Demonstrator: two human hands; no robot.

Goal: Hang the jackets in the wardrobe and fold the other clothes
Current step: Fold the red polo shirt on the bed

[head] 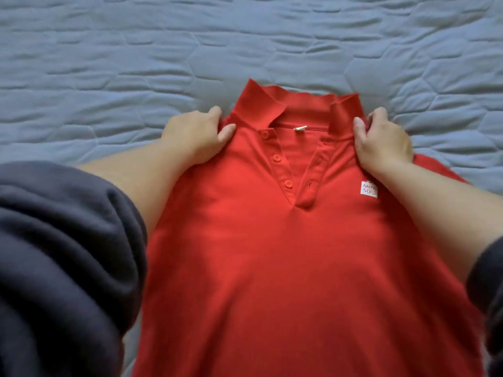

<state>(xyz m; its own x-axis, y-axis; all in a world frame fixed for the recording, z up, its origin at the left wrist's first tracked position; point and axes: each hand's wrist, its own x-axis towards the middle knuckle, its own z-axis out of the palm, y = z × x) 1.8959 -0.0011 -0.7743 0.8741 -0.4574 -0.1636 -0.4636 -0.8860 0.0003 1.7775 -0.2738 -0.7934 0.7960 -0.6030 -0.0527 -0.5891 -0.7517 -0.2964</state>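
Note:
A red polo shirt lies front side up on the bed, collar pointing away from me, its placket unbuttoned with three red buttons showing. A small white label sits on its chest at the right. My left hand pinches the shirt's left shoulder beside the collar, thumb on top of the cloth. My right hand pinches the right shoulder the same way. The shirt's sides are narrow and its sleeves are out of sight, except for a bit of red cloth beyond my right wrist. The hem runs off the bottom of the view.
A grey-blue quilted bedspread covers the bed all around the shirt. My dark sleeves fill the lower left corner and the right edge.

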